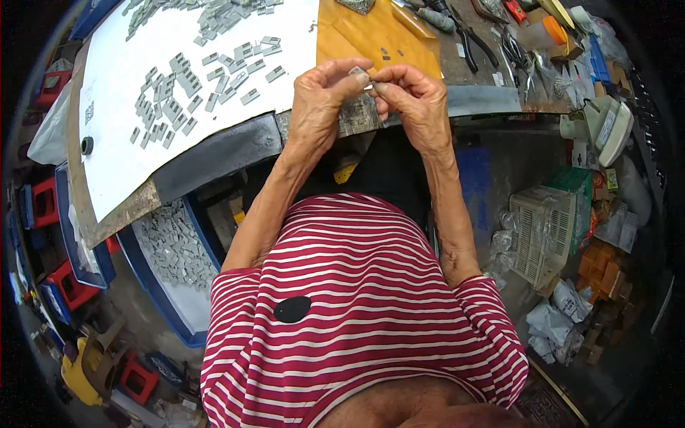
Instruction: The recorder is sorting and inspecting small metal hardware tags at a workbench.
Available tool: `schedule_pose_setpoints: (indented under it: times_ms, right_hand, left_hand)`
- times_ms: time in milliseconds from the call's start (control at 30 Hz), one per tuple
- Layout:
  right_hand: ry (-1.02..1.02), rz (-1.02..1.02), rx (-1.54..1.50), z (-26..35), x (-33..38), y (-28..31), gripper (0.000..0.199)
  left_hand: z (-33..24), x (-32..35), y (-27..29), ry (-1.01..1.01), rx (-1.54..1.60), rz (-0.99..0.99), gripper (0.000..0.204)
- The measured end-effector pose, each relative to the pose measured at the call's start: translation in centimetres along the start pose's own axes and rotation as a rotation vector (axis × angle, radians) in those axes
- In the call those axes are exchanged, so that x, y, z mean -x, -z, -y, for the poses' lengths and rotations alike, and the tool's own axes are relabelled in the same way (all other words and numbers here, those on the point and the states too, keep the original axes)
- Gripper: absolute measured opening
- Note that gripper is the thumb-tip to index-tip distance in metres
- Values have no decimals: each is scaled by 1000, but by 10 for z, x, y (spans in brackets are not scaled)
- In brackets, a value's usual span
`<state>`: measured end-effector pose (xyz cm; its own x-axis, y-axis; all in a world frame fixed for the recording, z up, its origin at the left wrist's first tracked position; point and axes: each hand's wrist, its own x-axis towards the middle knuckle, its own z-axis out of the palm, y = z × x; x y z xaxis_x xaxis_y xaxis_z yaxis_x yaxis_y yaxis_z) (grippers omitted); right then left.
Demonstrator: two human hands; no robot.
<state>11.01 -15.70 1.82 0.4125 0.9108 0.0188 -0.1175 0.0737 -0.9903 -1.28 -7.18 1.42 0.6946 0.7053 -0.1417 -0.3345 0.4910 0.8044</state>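
Both hands meet above the table's front edge, fingertips almost touching. Between the thumb and fingers of my left hand (316, 107) is a small grey rectangular piece (358, 70). My right hand (422, 110) pinches right beside it; whatever lies in that pinch is too small and covered to name. On the white sheet (114, 171) to the left, many similar grey pieces (171, 89), some with a dark window, lie in loose groups, with a pile (221, 14) farther back. A few tiny dark pieces (386, 54) rest on the yellow-orange paper (342, 36) just beyond my hands.
Black-handled pliers (479, 50) and other tools lie at the back right. A small black ring (87, 145) sits on the sheet's left edge. Below the table's left side is a blue tray (153, 285) of grey pieces. A pale crate (535, 235) stands at lower right.
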Motion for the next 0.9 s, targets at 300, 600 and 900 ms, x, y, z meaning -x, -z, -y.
schedule_pose_setpoints:
  times_ms: [300,600,900]
  right_hand:
    - [-14,-21,-124,5,2,3,12]
    - [3,-34,-132,2,-4,7,11]
    - [-32,-25,-131,-11,-19,11,13]
  left_hand:
    - [2,4,3,-47,-233,112,31]
    - [9,-5,6,-104,-256,48,30]
    - [10,-18,9,-81,-244,-47,27]
